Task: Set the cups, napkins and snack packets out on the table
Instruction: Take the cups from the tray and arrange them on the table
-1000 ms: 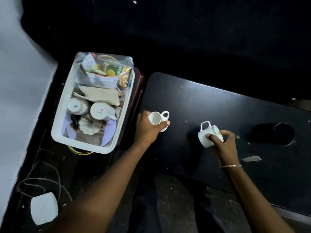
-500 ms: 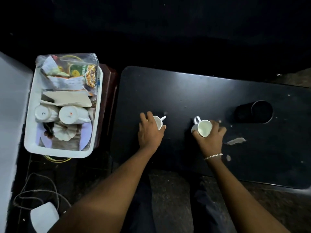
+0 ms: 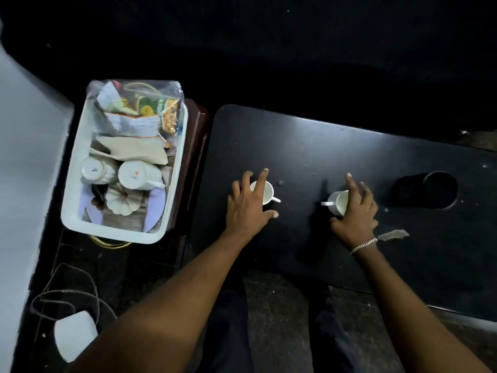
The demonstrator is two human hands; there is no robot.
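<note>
Two small white cups stand upright on the black table [image 3: 295, 146]. The left cup [image 3: 268, 193] has its handle pointing right, and my left hand [image 3: 247, 208] hovers over it with fingers spread. Over the right cup [image 3: 339, 205], whose handle points left, my right hand [image 3: 356, 214] is spread too, gripping nothing. A white tub [image 3: 71, 211] to the left of the table holds two more white cups [image 3: 134, 175], folded beige napkins [image 3: 131, 149] and snack packets [image 3: 150, 110].
A black cylindrical holder [image 3: 430, 189] lies on the table to the right of my right hand, with a torn scrap [image 3: 392, 234] near my wrist. A white pumpkin ornament [image 3: 122, 203] sits in the tub. A cable and white device [image 3: 75, 335] lie on the floor.
Both cups were carried in my hands and set down upright on the table. My fingers have since opened and lifted off them.
</note>
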